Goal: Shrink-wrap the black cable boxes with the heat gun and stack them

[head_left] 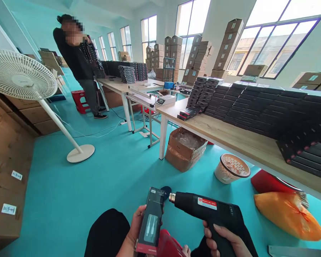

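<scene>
Orange sack (286,216), wastebasket (226,174) sit beyond; left hand (137,224) grips box (151,222), right hand (232,238) heat gun (216,210).

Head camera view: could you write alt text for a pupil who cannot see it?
A person's right hand grips a black heat gun, its nozzle pointing towards a slim box in the left hand. Beyond, black boxes are stacked on a table, with a white fan and another person at left.
</scene>
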Demonstrator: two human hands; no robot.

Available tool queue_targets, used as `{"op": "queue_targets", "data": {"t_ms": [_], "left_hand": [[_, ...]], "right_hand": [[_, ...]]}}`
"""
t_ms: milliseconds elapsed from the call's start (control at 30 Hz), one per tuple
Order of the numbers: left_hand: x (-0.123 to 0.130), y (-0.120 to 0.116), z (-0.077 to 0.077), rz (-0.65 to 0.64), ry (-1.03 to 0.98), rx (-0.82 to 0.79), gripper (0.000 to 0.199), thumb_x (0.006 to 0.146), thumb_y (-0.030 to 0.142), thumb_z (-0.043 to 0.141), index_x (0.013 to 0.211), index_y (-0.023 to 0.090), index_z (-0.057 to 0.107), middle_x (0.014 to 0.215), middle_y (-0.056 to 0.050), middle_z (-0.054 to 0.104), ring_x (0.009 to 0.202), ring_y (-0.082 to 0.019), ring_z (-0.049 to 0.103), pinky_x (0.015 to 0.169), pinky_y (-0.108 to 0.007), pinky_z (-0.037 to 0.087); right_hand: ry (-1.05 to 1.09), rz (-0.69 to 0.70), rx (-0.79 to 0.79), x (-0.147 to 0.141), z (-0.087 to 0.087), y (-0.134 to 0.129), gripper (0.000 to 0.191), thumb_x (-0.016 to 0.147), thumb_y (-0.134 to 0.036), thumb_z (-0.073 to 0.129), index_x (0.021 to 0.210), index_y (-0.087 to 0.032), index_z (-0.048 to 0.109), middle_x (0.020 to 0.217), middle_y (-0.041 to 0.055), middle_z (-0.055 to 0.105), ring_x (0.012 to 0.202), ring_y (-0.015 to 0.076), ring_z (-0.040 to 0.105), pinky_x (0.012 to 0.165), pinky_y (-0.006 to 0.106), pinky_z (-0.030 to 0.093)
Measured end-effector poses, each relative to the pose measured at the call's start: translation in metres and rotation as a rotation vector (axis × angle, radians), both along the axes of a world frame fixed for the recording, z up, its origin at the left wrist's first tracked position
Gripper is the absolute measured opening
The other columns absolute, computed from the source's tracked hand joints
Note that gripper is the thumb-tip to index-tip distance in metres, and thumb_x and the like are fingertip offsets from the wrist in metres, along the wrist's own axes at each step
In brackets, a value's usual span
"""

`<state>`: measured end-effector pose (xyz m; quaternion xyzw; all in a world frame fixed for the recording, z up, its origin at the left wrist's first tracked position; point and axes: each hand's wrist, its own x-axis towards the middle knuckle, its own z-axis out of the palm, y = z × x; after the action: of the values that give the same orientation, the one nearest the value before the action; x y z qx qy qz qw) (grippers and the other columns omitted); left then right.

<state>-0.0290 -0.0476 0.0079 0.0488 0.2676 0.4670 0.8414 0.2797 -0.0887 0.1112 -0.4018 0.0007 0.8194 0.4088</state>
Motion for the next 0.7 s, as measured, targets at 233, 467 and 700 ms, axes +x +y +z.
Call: {"op": "queue_targets", "data": {"t_ms": [233, 467, 700], "left_hand": [[0.005, 0.004, -0.003, -0.050, 0.059, -0.098, 0.051, 0.090, 0.049, 0.061, 0.109, 0.003, 0.074, 0.094, -0.023, 0.078, 0.083, -0.035, 0.077, 0.075, -0.043, 0.058], [0.006, 0.009, 0.006, 0.102, 0.151, -0.219, 0.025, 0.090, 0.032, 0.061, 0.089, 0.012, 0.077, 0.073, -0.011, 0.078, 0.072, -0.029, 0.076, 0.075, -0.038, 0.058], [0.008, 0.008, 0.016, 0.121, 0.103, -0.148, 0.031, 0.090, 0.037, 0.059, 0.093, 0.012, 0.076, 0.080, -0.012, 0.079, 0.084, -0.032, 0.077, 0.082, -0.043, 0.058]], "right_hand": [[-0.090, 0.052, 0.031, -0.030, 0.026, 0.020, 0.029, 0.073, -0.027, 0.083, 0.094, -0.010, 0.074, 0.070, 0.0024, 0.070, 0.055, 0.0091, 0.060, 0.050, 0.017, 0.048], [-0.473, 0.667, 0.392, -0.053, 0.075, 0.030, 0.022, 0.063, -0.022, 0.074, 0.083, -0.013, 0.069, 0.051, -0.0002, 0.063, 0.044, 0.0129, 0.052, 0.045, 0.024, 0.040], [-0.597, 0.689, 0.488, -0.071, 0.098, 0.036, 0.014, 0.063, -0.023, 0.069, 0.076, -0.018, 0.066, 0.050, -0.0032, 0.059, 0.049, 0.0140, 0.051, 0.050, 0.026, 0.040]]}}
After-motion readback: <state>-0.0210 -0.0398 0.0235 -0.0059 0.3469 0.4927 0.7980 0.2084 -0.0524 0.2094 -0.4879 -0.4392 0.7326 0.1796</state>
